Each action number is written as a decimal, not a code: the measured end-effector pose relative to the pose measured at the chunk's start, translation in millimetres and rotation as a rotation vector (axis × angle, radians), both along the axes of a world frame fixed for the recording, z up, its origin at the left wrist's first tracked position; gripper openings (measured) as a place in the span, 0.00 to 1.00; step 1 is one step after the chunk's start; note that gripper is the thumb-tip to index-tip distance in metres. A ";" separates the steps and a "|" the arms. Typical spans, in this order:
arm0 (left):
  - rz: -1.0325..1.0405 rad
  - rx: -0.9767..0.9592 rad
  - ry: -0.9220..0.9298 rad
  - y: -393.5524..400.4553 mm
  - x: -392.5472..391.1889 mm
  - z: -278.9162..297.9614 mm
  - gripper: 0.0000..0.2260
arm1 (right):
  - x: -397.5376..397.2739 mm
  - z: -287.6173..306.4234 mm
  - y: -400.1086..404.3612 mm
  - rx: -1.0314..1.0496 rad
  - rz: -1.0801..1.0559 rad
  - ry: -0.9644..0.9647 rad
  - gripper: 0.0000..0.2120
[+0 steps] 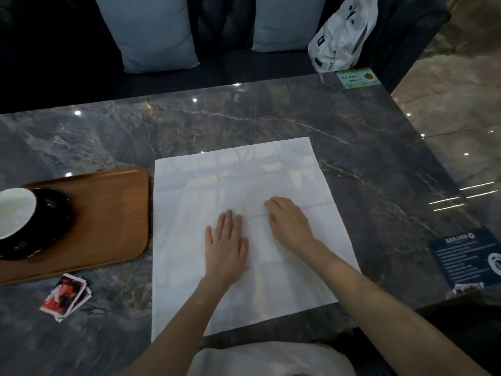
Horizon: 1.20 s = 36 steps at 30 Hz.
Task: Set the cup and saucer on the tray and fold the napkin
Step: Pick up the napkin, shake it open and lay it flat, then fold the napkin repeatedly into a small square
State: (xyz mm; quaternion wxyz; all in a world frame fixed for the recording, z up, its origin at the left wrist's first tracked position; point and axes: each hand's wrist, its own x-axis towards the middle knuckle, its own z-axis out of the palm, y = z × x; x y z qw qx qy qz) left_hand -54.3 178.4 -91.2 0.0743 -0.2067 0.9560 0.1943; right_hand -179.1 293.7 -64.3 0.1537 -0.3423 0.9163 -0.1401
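A large white napkin [206, 185] lies spread flat on the grey marble table, with fold creases across it. My left hand [226, 246] rests palm down on its middle, fingers apart. My right hand [290, 223] lies beside it on the napkin, fingers loosely curved, holding nothing. At the left, a wooden tray [113, 207] carries a black saucer [51, 234] with a cup [16, 213], white inside and black outside, standing on it. The cup is cut off by the left frame edge.
A small stack of red and white cards [66, 297] lies in front of the tray. A dark printed card [469, 259] sits at the table's right edge, a green sticker [357, 78] at the far corner. Behind the table are cushions and a white plastic bag [343, 36].
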 end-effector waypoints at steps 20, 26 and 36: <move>-0.004 -0.119 0.090 -24.1 -49.4 -21.5 0.25 | -85.5 1.6 -104.5 -0.139 0.047 0.078 0.17; 0.011 -0.127 0.090 -22.0 -50.9 -25.1 0.26 | -126.0 -5.1 -143.4 0.101 0.162 0.102 0.23; 0.014 -0.127 0.090 -21.6 -52.2 -23.7 0.26 | -130.8 9.7 -162.6 0.246 0.182 0.155 0.13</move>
